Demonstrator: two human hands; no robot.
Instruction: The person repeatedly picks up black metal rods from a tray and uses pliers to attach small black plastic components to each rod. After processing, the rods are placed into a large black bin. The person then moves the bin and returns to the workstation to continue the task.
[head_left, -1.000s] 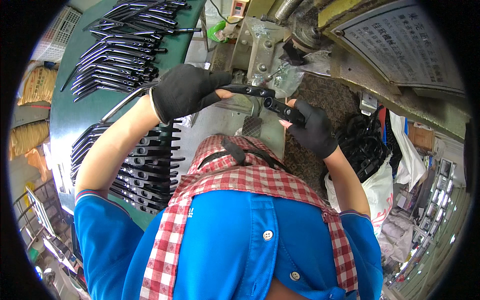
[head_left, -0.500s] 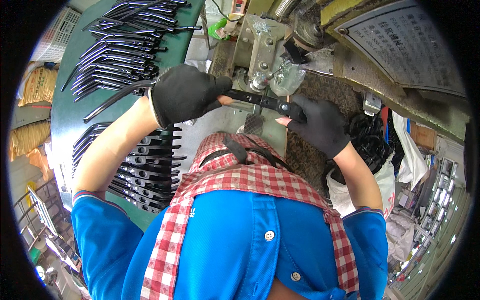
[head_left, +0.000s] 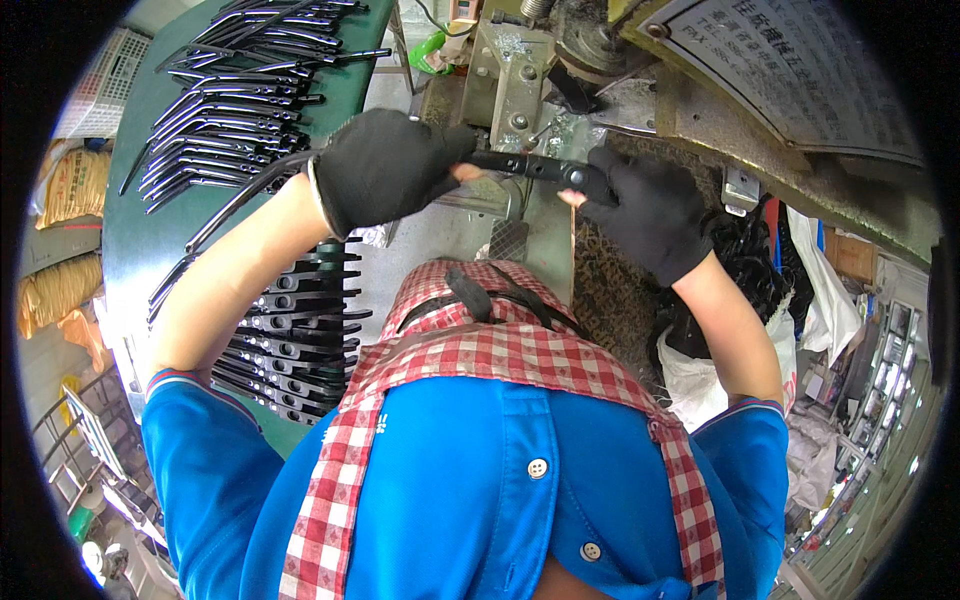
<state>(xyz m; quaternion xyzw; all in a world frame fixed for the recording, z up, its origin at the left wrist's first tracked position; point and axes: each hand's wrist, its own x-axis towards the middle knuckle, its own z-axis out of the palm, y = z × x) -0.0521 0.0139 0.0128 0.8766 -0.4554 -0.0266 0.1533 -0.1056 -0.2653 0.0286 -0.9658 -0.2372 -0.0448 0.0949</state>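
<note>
A black metal lever (head_left: 527, 166), with holes along its flat part and a round rivet near its right end, spans the gap between my gloved hands. My left hand (head_left: 388, 170) is wrapped round its left part, and a bent tube end (head_left: 240, 205) sticks out beyond my wrist. At the other end, my right hand (head_left: 650, 212) pinches the lever beside the rivet. Both hands hold it just in front of an oily metal machine fixture (head_left: 518, 95). The palm-side fingers of both hands are mostly hidden.
Rows of bent black levers (head_left: 225, 125) lie on the green table (head_left: 135, 235) at left, with more black parts (head_left: 290, 345) nearer me. A machine body (head_left: 760, 110) overhangs the upper right. White sacks (head_left: 695, 385) with black pieces stand at right. A textured pedal (head_left: 508, 240) shows below.
Both hands have shifted slightly away from me and to the right with the lever, toward the machine fixture. The grip on the lever looks the same.
</note>
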